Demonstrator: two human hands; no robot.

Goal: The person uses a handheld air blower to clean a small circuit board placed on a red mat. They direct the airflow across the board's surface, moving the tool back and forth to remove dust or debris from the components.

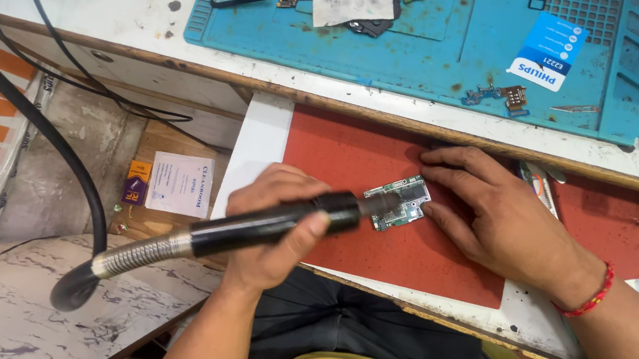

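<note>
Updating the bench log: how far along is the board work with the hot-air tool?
Done: circuit board lies bare on the red mat. In hand: left hand aims the hot-air handpiece nozzle at the board's left end; right hand steadies the board by fingertips. Left: no component visibly lifted; whether anything has loosened can't be told.

A small green circuit board (399, 202) lies flat on the red mat (366, 168).

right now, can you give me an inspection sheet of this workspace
surface: red rubber mat on a white pull-out board
job's things: small green circuit board on the mat, black hot-air handpiece aimed at it
clutter: blue silicone repair mat with loose board parts, tweezers
grips: left hand holds the handpiece; right hand presses the board
cables: black hose, thin black wires
surroundings: marbled ledge, paper cards below
</note>
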